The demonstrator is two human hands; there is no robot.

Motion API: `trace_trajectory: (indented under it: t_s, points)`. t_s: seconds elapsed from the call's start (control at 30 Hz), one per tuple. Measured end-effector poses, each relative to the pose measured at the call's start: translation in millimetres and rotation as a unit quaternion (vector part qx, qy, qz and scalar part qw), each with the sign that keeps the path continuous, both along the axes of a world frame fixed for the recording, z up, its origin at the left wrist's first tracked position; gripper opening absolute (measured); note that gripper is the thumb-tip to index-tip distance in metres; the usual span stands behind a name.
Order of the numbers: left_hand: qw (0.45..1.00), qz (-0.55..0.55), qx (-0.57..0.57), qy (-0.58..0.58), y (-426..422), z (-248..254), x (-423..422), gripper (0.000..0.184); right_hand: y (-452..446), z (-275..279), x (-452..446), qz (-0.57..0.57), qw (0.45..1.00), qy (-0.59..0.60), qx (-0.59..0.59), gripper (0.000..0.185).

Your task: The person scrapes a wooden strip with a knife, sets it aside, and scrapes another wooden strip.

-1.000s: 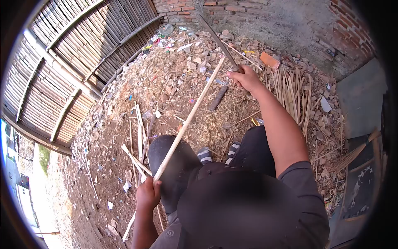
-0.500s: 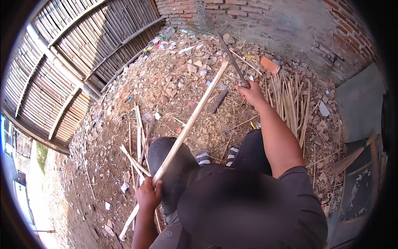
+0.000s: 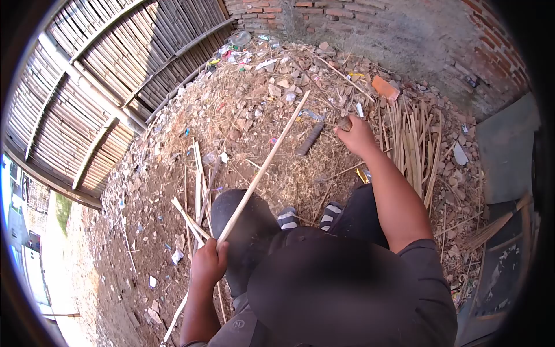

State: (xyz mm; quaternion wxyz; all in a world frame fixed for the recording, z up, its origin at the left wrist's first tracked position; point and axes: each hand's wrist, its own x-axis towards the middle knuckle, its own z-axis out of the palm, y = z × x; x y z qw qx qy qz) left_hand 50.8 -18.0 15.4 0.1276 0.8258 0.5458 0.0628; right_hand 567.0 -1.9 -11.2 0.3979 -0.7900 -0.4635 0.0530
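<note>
My left hand (image 3: pixel 209 263), low on the left beside my knee, is closed around the lower end of a long pale wooden strip (image 3: pixel 263 169). The strip slants up and away to the right across my leg. My right hand (image 3: pixel 357 137) grips the handle (image 3: pixel 345 123) of a long-bladed knife, to the right of the strip's far end. Its thin dark blade (image 3: pixel 317 84) points away towards the wall, seen almost edge-on and hard to pick out against the rubble. Blade and strip are apart. Below the blade lies a dark ridged bar (image 3: pixel 311 139) on the ground.
A bundle of split strips (image 3: pixel 411 147) lies to the right, near an orange brick piece (image 3: pixel 385 89). More strips (image 3: pixel 199 179) lie left of my knee. A bamboo fence (image 3: pixel 115 63), brick wall (image 3: pixel 393 34) and grey panel (image 3: pixel 510 147) surround the littered ground.
The knife's blade has turned from showing its flat side to nearly edge-on. The strip has rolled to a narrower face and its far end has shifted slightly left. Both hands keep their hold.
</note>
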Motion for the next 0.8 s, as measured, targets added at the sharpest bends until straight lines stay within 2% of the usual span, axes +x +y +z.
trace_trajectory:
  t_s: [0.1, 0.17, 0.27, 0.37, 0.4, 0.5, 0.63, 0.67, 0.77, 0.8]
  points:
    - [1.0, -0.002, -0.012, 0.016, 4, 9, 17, 0.039, -3, 16, -41, 0.083, 0.992, -0.067, -0.062, 0.035]
    - [1.0, -0.004, -0.014, 0.024, 6, 11, 23, 0.04, -3, 24, -65, 0.175, 0.969, -0.11, -0.135, 0.033]
    - [0.999, -0.002, -0.01, 0.034, 6, 10, 27, 0.041, 3, 10, -88, 0.264, 0.924, -0.206, -0.183, 0.034]
    - [1.0, -0.008, -0.005, 0.022, 7, 3, 20, 0.041, 10, -1, -80, 0.259, 0.937, -0.144, -0.185, 0.034]
    - [1.0, -0.004, -0.009, 0.024, 6, 2, 18, 0.041, 15, -14, -70, 0.27, 0.947, -0.122, -0.122, 0.021]
    - [1.0, 0.003, -0.016, 0.021, 8, 2, 20, 0.041, 20, -17, -56, 0.208, 0.969, -0.054, -0.12, 0.02]
    - [0.999, 0.005, -0.05, 0.017, 13, 12, 21, 0.04, 8, -5, -86, 0.25, 0.938, -0.162, -0.175, 0.023]
    - [0.998, 0.002, -0.062, 0.017, 18, 13, 20, 0.04, 8, 4, -96, 0.283, 0.92, -0.166, -0.213, 0.024]
    - [0.988, -0.008, -0.155, -0.014, 35, 19, 12, 0.042, 13, -5, -94, 0.308, 0.911, -0.15, -0.229, 0.027]
    - [0.989, -0.027, -0.144, -0.018, 38, 16, 9, 0.044, 14, -17, -85, 0.303, 0.93, -0.108, -0.175, 0.032]
